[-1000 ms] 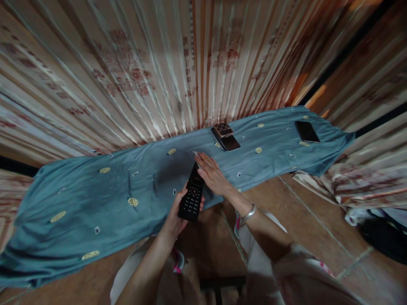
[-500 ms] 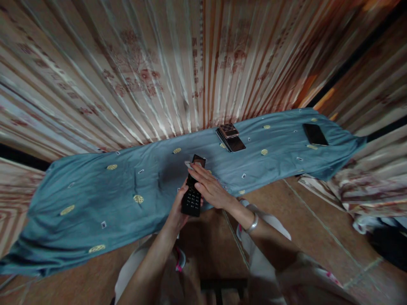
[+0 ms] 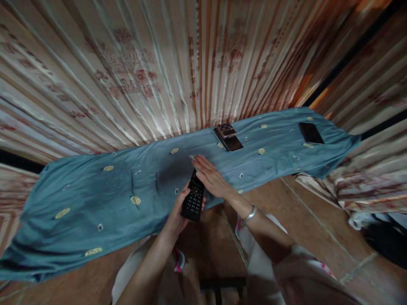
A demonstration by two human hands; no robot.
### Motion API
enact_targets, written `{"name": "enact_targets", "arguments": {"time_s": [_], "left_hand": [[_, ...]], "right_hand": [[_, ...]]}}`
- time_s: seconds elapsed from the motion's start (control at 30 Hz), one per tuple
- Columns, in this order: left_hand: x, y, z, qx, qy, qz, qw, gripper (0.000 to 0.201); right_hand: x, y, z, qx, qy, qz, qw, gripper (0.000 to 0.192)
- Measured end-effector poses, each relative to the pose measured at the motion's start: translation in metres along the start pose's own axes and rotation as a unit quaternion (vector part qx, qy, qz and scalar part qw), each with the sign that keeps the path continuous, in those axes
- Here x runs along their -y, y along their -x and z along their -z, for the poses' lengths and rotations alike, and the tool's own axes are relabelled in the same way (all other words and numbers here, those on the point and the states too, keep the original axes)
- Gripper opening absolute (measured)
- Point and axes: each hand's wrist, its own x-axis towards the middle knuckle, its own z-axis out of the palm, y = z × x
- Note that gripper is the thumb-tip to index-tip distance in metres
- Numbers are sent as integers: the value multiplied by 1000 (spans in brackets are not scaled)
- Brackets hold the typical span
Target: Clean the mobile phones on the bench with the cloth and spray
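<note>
Your left hand (image 3: 178,210)'s got the slim black plastic keypad phone (image 3: 193,202) gripped over the blue patterned cloth (image 3: 79,182)'s near edge. Your right hand (image 3: 212,178), fingers together, hides its far end; can't tell if it's pinching that blurry whitish bit (image 3: 192,157).

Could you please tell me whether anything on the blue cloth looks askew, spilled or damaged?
No spill or damage shows. Slightly untidy: a small checkered object lies partly over a dark flat device beyond the right hand, making an uneven stack; the blue cloth is also creased.
</note>
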Motion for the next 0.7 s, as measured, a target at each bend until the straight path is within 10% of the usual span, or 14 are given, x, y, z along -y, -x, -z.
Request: {"name": "enact_targets", "arguments": {"time_s": [0.37,0.7], "left_hand": [[-15,4,6,-16,85,17,996,38],[-6,-11,12,-93,140,-125,978,33]], "right_hand": [[-2,1,-10,-25,-11,0,1000,57],[50,9,-20,54,-66,57,995,52]]}}
